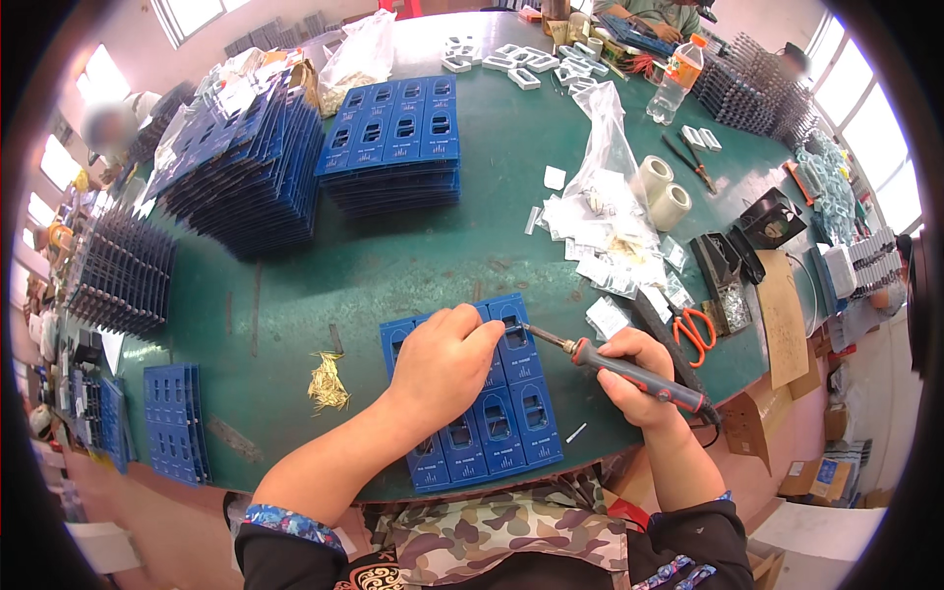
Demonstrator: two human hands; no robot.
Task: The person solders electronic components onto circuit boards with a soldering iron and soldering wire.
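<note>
A blue panel of several small circuit boards (511, 413) lies on the green table (413, 256) in front of me. My left hand (444, 359) rests on the panel, fingertips pinched at a board near its top edge; whatever is between them is too small to see. My right hand (639, 379) grips a soldering iron (629, 367) with a dark handle and red collar. Its metal tip points left and touches the board just beside my left fingertips.
A small pile of gold pins (327, 383) lies left of the panel. Stacks of blue panels (393, 143) sit farther back, orange-handled scissors (696, 332) and small clear bags (610, 246) to the right, two tape rolls (664, 192), a bottle (675, 84). Another person works at the far end.
</note>
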